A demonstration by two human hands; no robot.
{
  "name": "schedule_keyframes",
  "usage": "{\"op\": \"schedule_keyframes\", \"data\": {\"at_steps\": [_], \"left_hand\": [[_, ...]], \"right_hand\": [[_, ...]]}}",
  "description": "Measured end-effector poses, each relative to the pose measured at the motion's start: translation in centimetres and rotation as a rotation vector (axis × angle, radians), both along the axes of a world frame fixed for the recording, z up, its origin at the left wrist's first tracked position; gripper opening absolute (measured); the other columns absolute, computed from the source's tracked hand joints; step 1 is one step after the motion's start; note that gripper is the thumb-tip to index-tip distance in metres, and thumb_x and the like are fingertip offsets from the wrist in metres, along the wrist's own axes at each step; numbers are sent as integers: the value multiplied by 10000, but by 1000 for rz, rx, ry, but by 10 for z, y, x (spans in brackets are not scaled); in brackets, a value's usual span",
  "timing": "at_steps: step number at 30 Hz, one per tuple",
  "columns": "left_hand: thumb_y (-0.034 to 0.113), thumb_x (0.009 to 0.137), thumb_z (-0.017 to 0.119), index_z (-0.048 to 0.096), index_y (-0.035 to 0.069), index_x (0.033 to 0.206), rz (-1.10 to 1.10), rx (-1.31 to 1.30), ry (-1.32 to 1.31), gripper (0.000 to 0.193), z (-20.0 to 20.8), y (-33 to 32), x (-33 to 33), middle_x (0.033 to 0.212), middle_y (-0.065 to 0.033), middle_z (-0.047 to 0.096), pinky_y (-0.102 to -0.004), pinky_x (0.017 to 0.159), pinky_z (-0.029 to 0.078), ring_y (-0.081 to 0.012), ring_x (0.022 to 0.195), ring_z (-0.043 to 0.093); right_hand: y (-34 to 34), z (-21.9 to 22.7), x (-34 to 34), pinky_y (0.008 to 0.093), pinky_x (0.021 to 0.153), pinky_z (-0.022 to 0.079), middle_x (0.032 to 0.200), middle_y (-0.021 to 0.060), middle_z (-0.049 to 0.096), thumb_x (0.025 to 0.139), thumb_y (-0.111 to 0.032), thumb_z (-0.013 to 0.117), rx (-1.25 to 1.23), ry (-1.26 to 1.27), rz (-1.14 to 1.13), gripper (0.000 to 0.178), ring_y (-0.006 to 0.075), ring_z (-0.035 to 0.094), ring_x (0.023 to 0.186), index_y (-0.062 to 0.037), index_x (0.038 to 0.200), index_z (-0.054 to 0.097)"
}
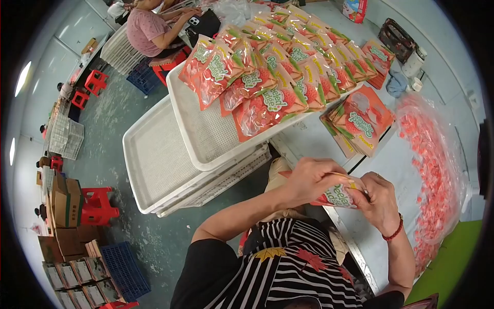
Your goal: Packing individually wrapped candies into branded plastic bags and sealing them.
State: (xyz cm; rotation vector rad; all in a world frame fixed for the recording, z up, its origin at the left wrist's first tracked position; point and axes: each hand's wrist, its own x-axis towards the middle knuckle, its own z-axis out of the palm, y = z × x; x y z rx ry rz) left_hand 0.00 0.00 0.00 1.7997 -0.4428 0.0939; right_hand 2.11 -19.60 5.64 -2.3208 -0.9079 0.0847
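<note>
Both hands grip one red and tan candy pouch [337, 197] above the near edge of the table. My left hand [315, 180] pinches the pouch along its upper edge. On the opposite side, my right hand [380, 198] holds it with the thumb over its front; a red bracelet circles that wrist. Just beyond lies a stack of flat pouches [363, 119] of the same design. To the right, a large clear plastic bag [429, 175] spills over with many small red wrapped pieces. Whether the held pouch's mouth is parted I cannot tell.
Filled pouches [278, 67] heap up on a white perforated tray [206, 134] at left, above other stacked trays [154, 149]. A dark basket [397, 38], a mug [413, 64] and a blue cloth [397, 83] stand at the back right. Another person [146, 28] sits far left.
</note>
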Motion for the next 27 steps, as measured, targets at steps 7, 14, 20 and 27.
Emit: {"op": "schedule_keyframes", "data": {"at_steps": [7,14,20,27], "left_hand": [[43,857,655,678,-40,895,150,-245,142,94,-2,51,-5,812,-35,677,-215,647,485,-43,738,577],[32,842,660,697,-4,893,251,-377,-39,73,26,105,7,815,-21,680,-197,636,470,-68,729,606],[89,717,792,555,28,1130,908,91,-463,480,25,187,34,1070,-106,617,-295,862,471,-190,991,588],[254,584,881,455,40,1240,756,526,-112,812,-89,215,17,1195,-180,526,-411,903,469,-343,1064,544]], "right_hand": [[12,-9,-5,396,580,439,672,148,542,776,-119,707,-59,-57,54,199,336,543,638,24,767,569],[68,4,21,384,573,425,669,155,532,816,-148,682,81,-54,150,202,340,545,637,26,802,581],[159,-18,79,424,624,445,721,172,599,850,-276,640,249,-34,145,277,351,585,689,-2,821,614],[203,-86,132,460,700,483,746,235,624,822,-313,660,48,38,106,327,376,627,777,10,799,613]]}}
